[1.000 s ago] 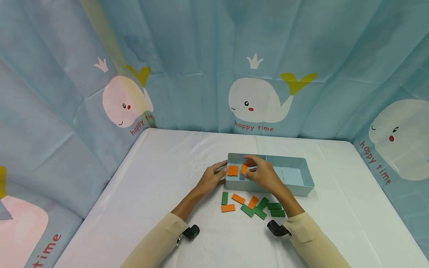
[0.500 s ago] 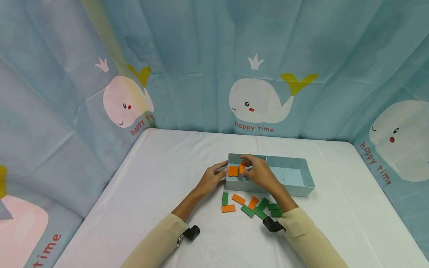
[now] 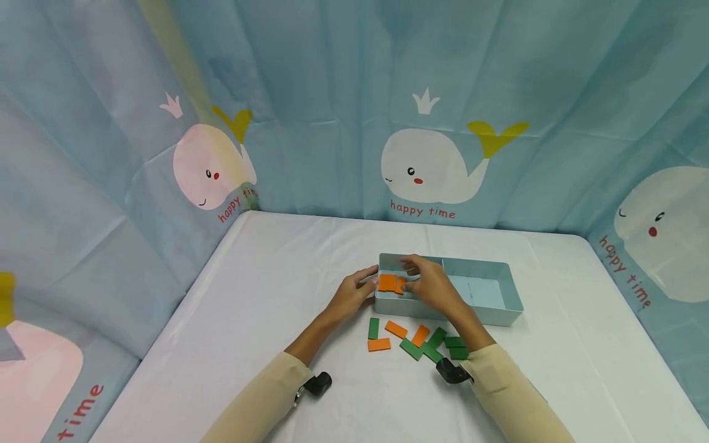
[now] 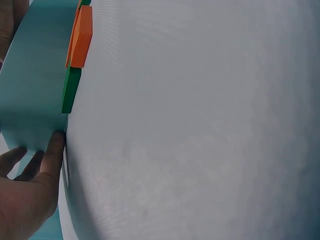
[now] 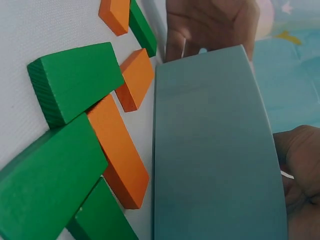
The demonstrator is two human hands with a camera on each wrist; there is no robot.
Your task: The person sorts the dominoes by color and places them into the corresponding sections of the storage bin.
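A grey-blue box [image 3: 421, 309] with a divider stands on the white table. Two orange blocks [image 3: 387, 282] lie side by side at the left end of its left compartment, and a third orange block [image 3: 400, 285] sits just right of them. My right hand [image 3: 434, 286] reaches into that compartment, its thumb at the third block and its forefinger raised away from it. My left hand [image 3: 349, 295] rests with extended fingers against the box's left end. In the left wrist view, the left hand's fingertips [image 4: 57, 137] touch the box wall. The box wall hides the blocks inside from both wrist views.
Several loose blocks lie in front of the box, among them an orange block [image 3: 379, 344], a green block [image 3: 373, 328] and another green block [image 3: 412, 349]. The right forearm passes close to the rightmost green blocks [image 3: 457, 347]. A whale-print curtain [image 3: 310, 123] hangs behind the table.
My right hand has shifted left inside the box. The third orange block, earlier pinched between thumb and fingers, now sits beside the other two, with the forefinger off it. The left hand stays put.
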